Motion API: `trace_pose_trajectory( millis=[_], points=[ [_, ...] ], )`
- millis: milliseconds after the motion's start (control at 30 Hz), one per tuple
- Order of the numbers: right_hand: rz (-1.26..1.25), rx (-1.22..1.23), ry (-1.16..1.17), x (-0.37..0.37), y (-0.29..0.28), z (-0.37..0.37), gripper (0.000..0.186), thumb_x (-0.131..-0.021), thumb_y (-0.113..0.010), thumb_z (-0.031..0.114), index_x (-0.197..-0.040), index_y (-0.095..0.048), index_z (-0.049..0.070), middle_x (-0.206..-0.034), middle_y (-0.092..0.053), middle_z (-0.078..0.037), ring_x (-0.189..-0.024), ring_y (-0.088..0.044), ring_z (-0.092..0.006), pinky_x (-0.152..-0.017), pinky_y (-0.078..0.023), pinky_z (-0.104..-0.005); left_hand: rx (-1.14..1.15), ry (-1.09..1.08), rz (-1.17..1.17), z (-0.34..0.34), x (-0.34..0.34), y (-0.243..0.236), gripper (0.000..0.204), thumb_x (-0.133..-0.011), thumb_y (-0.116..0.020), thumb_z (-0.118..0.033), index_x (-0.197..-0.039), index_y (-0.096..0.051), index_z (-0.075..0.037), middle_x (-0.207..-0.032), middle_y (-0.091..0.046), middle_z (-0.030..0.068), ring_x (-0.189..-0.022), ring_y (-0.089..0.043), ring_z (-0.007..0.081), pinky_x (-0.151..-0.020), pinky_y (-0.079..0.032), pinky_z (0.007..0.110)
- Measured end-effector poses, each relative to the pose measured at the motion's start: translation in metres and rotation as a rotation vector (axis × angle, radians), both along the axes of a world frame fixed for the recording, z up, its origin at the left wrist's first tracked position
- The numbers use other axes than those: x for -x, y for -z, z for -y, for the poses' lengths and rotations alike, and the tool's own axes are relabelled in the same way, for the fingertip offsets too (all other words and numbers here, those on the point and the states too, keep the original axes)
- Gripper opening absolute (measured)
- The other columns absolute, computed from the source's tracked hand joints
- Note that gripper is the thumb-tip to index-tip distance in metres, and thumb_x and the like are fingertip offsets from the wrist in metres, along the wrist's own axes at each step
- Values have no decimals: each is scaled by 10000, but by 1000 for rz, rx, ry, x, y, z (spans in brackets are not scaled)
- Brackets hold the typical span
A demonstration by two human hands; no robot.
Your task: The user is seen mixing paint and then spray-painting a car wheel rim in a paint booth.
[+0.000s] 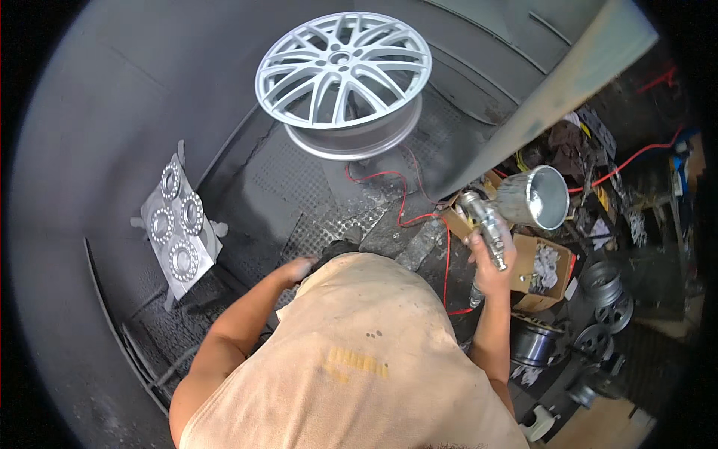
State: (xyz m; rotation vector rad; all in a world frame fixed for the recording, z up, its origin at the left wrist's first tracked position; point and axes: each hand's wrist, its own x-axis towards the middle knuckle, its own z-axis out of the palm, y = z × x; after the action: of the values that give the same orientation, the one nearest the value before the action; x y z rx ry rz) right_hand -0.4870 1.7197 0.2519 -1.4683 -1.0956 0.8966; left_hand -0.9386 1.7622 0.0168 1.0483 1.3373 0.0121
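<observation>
My right hand point(490, 269) grips a metal spray gun point(485, 221) with a silver paint cup point(544, 196) at its side, and a red hose point(449, 292) runs from below that hand. My left hand point(299, 269) hangs by my dark trousers beside my body, its fingers partly hidden. Ahead, a white-silver multi-spoke wheel rim point(336, 97) sits raised off the floor. At my left stands a tilted grey board point(176, 277) carrying several silver rings with small holes point(183, 262).
Grey booth walls point(112, 135) surround the left and back. A pale post point(561, 82) rises at the right. Cardboard boxes point(535, 292), loose metal rims point(602, 284) and assorted clutter crowd the right side. Red hose also crosses the metal floor grating point(307, 232).
</observation>
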Motion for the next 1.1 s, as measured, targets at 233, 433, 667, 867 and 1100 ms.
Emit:
trace_pose_trajectory(
  millis=[233,433,667,867,1100],
  points=[
    [-60,-83,41,-8,-1,-32,576,-969,-667,172,-1471,-452,-13,-1088,-685,-69,-911,-644,-122,-675,-550,-245,-432,241,-185,-55,-52,-85,293,-961,-638,-245,-1120,-700,-5,-1037,-724,198,-930,-695,286,-843,-528,392],
    [-112,44,-22,34,-3,-52,553,-938,-694,140,-1434,-502,-7,-1008,-662,-25,-810,-611,-88,-635,-533,-233,-649,308,12,-117,-102,-106,137,-940,-665,-91,-1046,-718,-22,-944,-746,140,-869,-702,246,-811,-538,372],
    [-141,155,-149,76,-29,-96,521,-929,-691,103,-1414,-533,-9,-944,-654,-16,-767,-586,-80,-620,-521,-255,-540,459,181,-179,-118,-94,144,-945,-670,-108,-1064,-727,-51,-967,-747,130,-890,-707,228,-827,-539,361],
    [-171,107,-127,107,-25,-166,543,-944,-671,75,-1440,-481,-40,-1088,-676,-83,-839,-623,-102,-631,-519,-238,-453,451,502,-224,-118,-152,156,-961,-652,-87,-1085,-722,-23,-1002,-751,108,-918,-699,199,-866,-543,343],
    [153,-28,147,112,-17,-294,475,-954,-662,52,-1394,-517,-52,-1069,-686,-67,-914,-604,-99,-808,-499,-260,-449,519,819,-283,-83,-211,119,-961,-663,-86,-1047,-726,-32,-987,-733,101,-934,-707,210,-845,-544,341]
  ],
)
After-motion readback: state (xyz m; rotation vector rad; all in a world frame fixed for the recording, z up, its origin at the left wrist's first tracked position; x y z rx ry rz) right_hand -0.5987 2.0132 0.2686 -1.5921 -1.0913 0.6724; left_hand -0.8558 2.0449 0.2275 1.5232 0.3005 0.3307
